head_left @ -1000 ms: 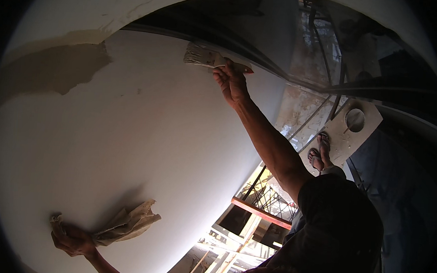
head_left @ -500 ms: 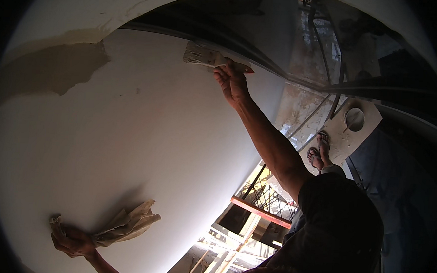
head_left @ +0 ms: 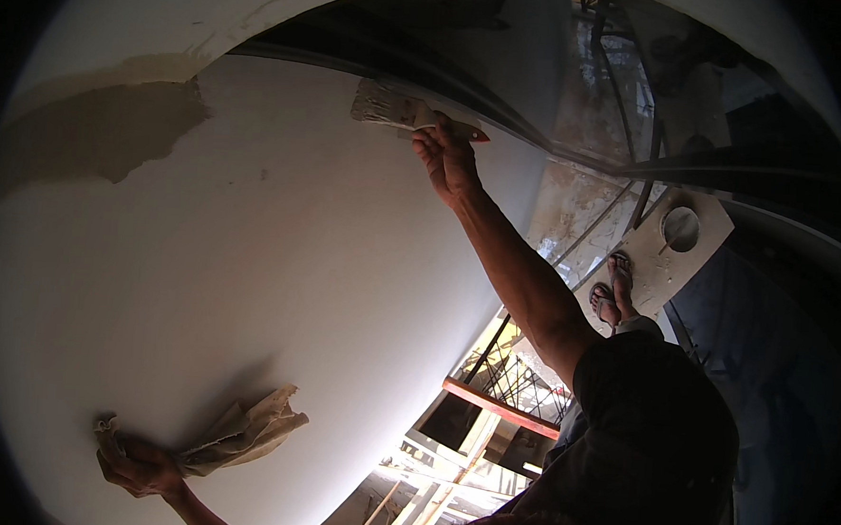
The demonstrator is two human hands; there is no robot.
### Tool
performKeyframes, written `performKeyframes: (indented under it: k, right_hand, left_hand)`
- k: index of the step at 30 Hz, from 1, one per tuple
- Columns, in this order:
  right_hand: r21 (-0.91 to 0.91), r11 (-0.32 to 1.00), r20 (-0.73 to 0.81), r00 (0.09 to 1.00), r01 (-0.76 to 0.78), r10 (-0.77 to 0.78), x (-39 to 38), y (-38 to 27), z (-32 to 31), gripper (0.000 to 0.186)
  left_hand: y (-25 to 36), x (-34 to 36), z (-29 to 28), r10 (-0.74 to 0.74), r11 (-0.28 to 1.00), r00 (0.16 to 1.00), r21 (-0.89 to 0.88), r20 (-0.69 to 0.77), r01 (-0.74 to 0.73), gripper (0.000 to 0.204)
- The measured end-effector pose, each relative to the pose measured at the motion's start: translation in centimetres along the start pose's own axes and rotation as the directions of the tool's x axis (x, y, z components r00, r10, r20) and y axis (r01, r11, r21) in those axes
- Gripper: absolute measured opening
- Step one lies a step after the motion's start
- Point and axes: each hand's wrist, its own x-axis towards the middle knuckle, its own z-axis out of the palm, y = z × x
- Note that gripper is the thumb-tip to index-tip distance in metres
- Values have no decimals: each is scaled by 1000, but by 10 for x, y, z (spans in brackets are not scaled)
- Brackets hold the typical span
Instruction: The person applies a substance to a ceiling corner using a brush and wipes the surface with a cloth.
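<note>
My right hand (head_left: 445,164) grips a wide paintbrush (head_left: 391,106) with pale, coated bristles and a red-tipped handle, raised at the upper edge of a white wall (head_left: 250,254) beside a dark frame (head_left: 337,44). At the lower left, my left hand (head_left: 143,467) is closed on a crumpled brown sheet of paper or cloth (head_left: 241,424) against the white surface, its shadow above it. A brown-grey patch (head_left: 113,142) marks the wall at the upper left.
My sandalled feet (head_left: 609,287) stand on a pale board (head_left: 697,248), near a round container (head_left: 679,229) with a stick in it. Below are a reddish bar (head_left: 499,404), thin rods, planks (head_left: 467,455) and a bright opening. Dark glossy panels (head_left: 686,96) fill the upper right.
The brush in my right hand has shifted very slightly to the left along the edge. My left hand and the crumpled sheet are practically where they were.
</note>
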Motion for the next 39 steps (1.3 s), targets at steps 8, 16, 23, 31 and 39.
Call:
performKeyframes:
  k: [8,16,23,31,39]
  right_hand:
    - [-16,1000,-12,1000,-11,11,0,-2,-2,33]
    - [-15,1000,2,1000,2,-2,2,-2,-6,31]
    - [-13,1000,-18,1000,-5,5,2,-3,-6,27]
    - [-3,1000,-26,1000,4,-4,2,-2,-9,26]
    - [-2,1000,-37,999,3,-3,3,-1,-13,26]
  left_hand:
    - [2,2,0,26,1000,1000,-4,3,-25,24]
    - [0,-1,3,9,999,999,-43,-30,-10,25]
    - [-5,-1,3,31,999,999,-20,-29,-32,25]
    - [-13,-9,7,2,1000,1000,3,-21,-2,28]
    - [-13,-7,7,18,1000,1000,-11,-21,-19,29]
